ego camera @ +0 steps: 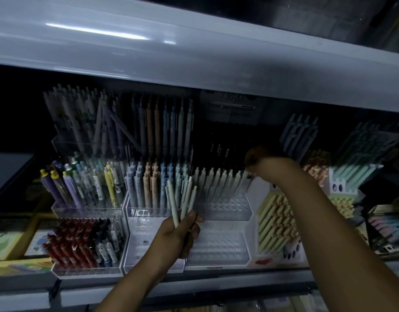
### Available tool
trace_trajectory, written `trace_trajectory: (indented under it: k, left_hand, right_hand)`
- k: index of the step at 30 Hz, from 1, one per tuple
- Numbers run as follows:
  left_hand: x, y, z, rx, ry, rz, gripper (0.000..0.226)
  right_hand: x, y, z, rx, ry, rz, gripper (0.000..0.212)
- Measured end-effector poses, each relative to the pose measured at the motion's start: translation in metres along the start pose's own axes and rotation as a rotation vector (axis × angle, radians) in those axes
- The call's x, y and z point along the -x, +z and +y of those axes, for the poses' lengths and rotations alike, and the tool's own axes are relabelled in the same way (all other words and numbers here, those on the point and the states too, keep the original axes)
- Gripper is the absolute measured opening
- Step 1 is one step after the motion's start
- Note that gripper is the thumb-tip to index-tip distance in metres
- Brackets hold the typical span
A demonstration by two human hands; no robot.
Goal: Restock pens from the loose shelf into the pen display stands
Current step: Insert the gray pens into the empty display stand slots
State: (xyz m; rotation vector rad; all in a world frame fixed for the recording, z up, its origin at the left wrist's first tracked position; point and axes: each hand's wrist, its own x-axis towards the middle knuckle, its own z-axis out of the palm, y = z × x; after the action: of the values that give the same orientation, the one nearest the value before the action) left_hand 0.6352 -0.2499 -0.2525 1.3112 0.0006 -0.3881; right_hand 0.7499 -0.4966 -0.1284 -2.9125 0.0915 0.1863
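Observation:
My left hand (180,233) grips a small bunch of pale green and grey pens (182,201), tips up, in front of the clear tiered display stand (218,246). That stand's lower steps show bare holes; a row of pale pens (218,179) fills its upper step. My right hand (256,157) reaches deep over the stand's right end, fingers curled in the dark by the last pen of the row; whether it holds anything I cannot tell.
Left of the stand are clear stands with pastel pens (155,183), purple and yellow pens (81,183) and red pens (70,244). Yellow-green pens (277,224) lie stacked to the right. A white shelf board (194,52) hangs close overhead. Black pens (221,152) stand behind.

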Motion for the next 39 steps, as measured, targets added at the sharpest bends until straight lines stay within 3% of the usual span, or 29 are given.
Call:
trace_trajectory:
  k: [9,15,23,26,28,30,36,39]
  left_hand:
    - [0.0,-0.002,-0.002,-0.013,0.017,0.009,0.036]
    - [0.002,0.0,-0.003,-0.009,0.029,-0.007,0.035]
    - [0.004,0.002,-0.002,0.006,0.043,-0.009,0.037]
    - [0.003,0.003,-0.005,0.019,0.055,-0.01,0.035]
    - [0.003,0.005,-0.005,0.028,0.06,-0.011,0.033]
    - [0.003,0.007,-0.005,0.017,0.082,-0.012,0.032]
    - [0.005,0.013,-0.006,-0.049,0.146,-0.029,0.032]
    - [0.005,0.012,-0.007,-0.071,0.141,-0.028,0.045]
  right_hand:
    - [-0.011,0.024,0.003,0.136,0.003,-0.116,0.025]
    - [-0.006,0.037,0.01,0.176,-0.08,0.02,0.018]
    - [0.016,0.028,0.003,0.161,-0.136,0.106,0.029]
    - [0.032,0.023,-0.009,-0.034,-0.192,0.159,0.031]
    - [0.045,0.02,-0.026,-0.357,-0.225,0.051,0.024]
    - [0.056,0.02,-0.04,-0.534,-0.297,-0.117,0.02]
    - [0.067,0.027,-0.051,-0.579,-0.388,-0.26,0.019]
    - [0.067,0.025,-0.049,-0.591,-0.387,-0.285,0.016]
